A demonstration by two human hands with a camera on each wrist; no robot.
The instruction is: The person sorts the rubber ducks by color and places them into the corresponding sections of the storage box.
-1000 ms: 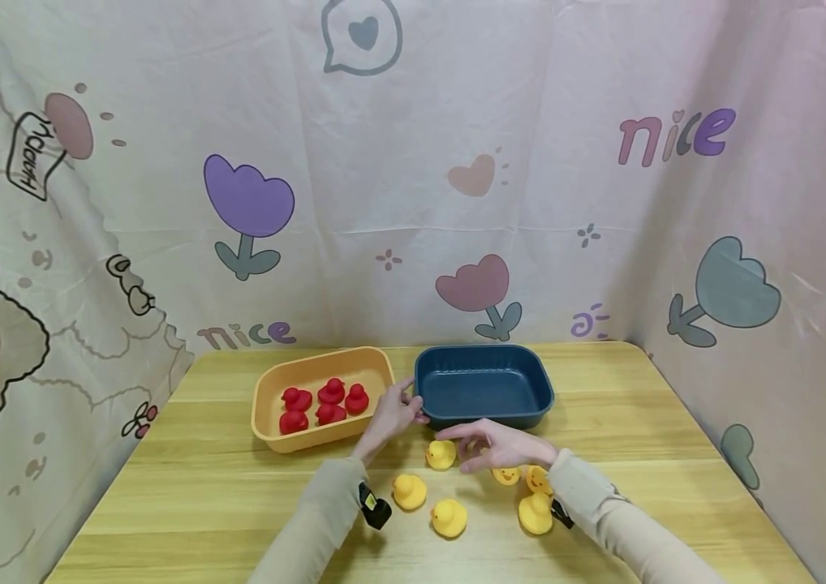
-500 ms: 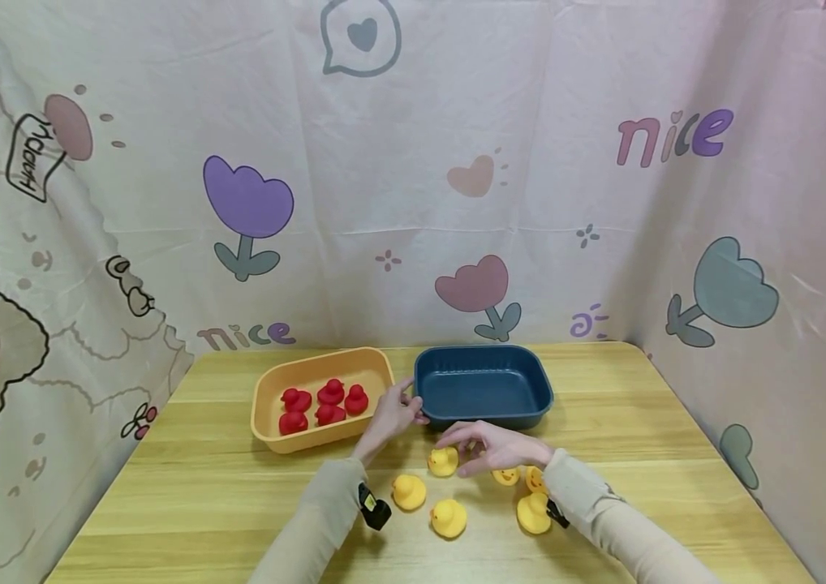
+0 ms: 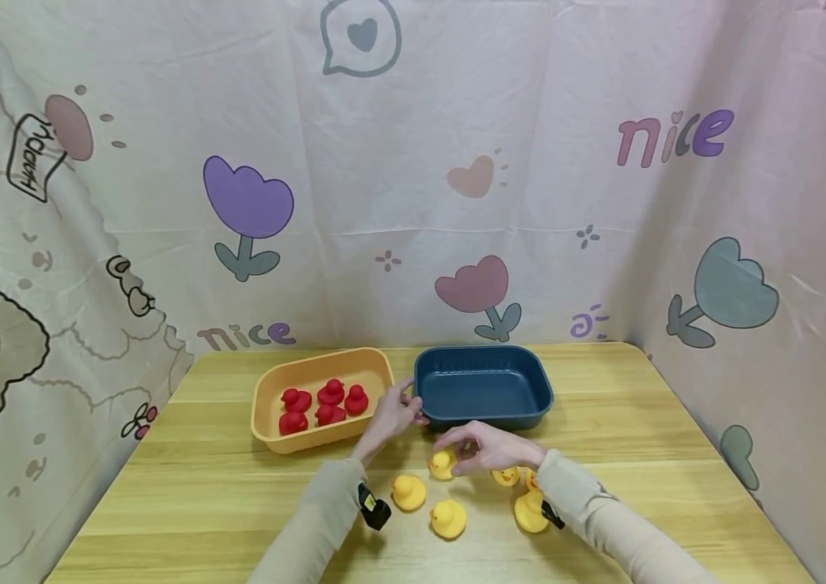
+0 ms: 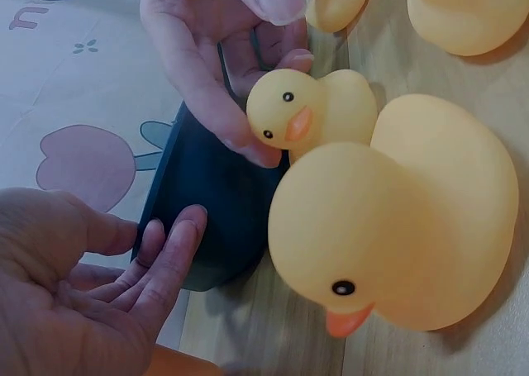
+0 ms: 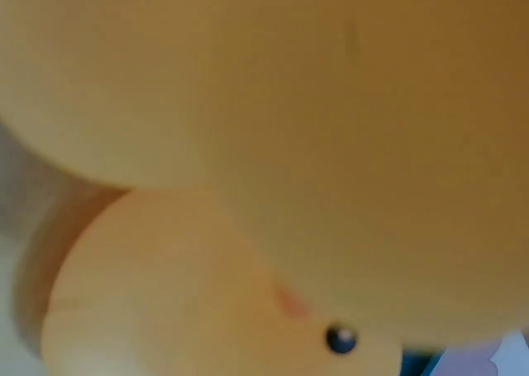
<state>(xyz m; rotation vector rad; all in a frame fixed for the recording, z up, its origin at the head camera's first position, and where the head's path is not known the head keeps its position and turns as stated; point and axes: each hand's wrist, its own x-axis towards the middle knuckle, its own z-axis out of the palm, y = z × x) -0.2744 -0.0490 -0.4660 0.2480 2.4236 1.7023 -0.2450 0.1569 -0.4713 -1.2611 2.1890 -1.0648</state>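
My right hand [image 3: 451, 454] pinches a small yellow duck [image 3: 440, 464] on the table, just in front of the dark blue bin [image 3: 483, 357]. In the left wrist view its fingers [image 4: 207, 87] hold the duck's head [image 4: 307, 116]. My left hand [image 3: 406, 405] rests with straight fingers [image 4: 169, 256] against the blue bin's near left corner [image 4: 207, 219]. Nothing lies inside the blue bin. The right wrist view is filled by a blurred yellow duck [image 5: 273, 145].
An orange bin [image 3: 267, 426] at the left holds several red ducks [image 3: 331, 392]. Other yellow ducks lie loose on the wooden table [image 3: 223, 487], among them one duck [image 3: 409, 491], a second [image 3: 448, 519] and a third [image 3: 530, 511]. Patterned cloth walls close in three sides.
My right hand has drawn back a little toward me and its fingers have closed on the yellow duck. The left hand has stayed at the blue bin's corner.
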